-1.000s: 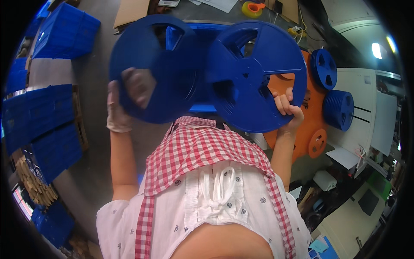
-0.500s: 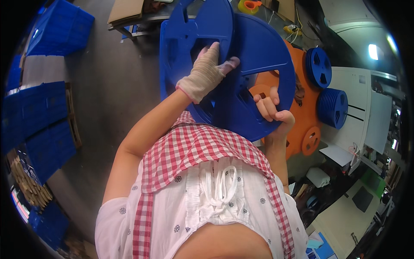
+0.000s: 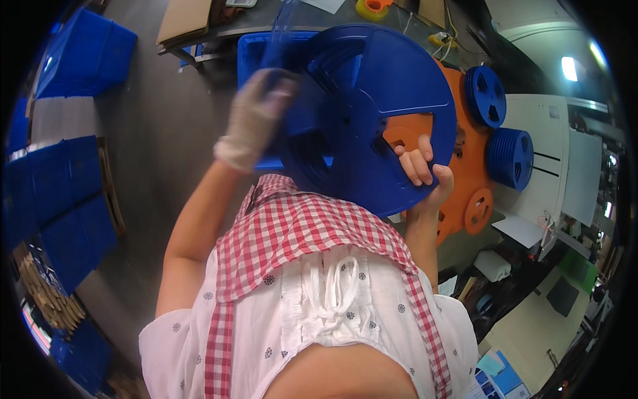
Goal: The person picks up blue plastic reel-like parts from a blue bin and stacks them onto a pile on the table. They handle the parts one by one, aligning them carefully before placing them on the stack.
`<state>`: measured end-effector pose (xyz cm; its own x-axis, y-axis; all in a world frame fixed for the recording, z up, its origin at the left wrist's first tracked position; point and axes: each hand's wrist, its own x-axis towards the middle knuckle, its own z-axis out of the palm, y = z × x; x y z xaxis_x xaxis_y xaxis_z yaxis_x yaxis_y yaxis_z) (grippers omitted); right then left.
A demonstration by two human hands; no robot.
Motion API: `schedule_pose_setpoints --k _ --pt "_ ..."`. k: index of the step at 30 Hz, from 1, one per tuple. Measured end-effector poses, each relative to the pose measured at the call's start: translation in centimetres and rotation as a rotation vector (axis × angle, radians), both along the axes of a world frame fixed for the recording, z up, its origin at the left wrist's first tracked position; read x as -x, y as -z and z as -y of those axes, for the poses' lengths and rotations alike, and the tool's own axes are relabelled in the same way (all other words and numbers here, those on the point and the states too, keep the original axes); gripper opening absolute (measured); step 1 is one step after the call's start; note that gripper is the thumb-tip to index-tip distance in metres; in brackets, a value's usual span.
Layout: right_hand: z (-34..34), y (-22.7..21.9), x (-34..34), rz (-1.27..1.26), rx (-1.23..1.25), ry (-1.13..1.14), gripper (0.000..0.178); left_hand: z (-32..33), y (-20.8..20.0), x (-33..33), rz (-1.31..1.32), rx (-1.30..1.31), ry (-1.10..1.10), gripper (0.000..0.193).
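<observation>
My right grip's pinching the reel by its rim, bulk off left, blue with cutouts; left grip's blurry, can't tell.

To our left we see stacked blue plastic crates; ahead, cardboard sheets and yellow tape lie on a table.

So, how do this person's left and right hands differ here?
Covering: the left hand wears a pale glove; the right hand is bare.
Grip: the right hand holds the big blue reel by its edge, fingers showing in a cut-out; the left hand has blurred blue plastic at its fingers, so its grip is unclear.
Sharpness: the left hand is blurred, the right hand clear.
Both have bare forearms.
</observation>
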<state>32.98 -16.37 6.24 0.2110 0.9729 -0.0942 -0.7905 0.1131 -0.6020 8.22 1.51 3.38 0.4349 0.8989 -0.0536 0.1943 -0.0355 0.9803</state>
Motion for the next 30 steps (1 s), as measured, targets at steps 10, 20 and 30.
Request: schedule_pose_setpoints --k 10,20,30 --pt "-1.4 -3.2 1.4 0.932 0.264 -0.032 0.022 -1.5 2.3 16.1 1.002 0.743 -0.200 0.050" --pt "-8.2 1.9 8.2 1.022 0.190 -0.253 0.053 4.1 0.8 0.8 0.317 0.424 0.189 0.073" --pt "-2.5 12.6 1.5 -0.449 0.230 -0.165 0.022 4.1 10.4 11.2 -0.186 0.284 -0.403 0.029"
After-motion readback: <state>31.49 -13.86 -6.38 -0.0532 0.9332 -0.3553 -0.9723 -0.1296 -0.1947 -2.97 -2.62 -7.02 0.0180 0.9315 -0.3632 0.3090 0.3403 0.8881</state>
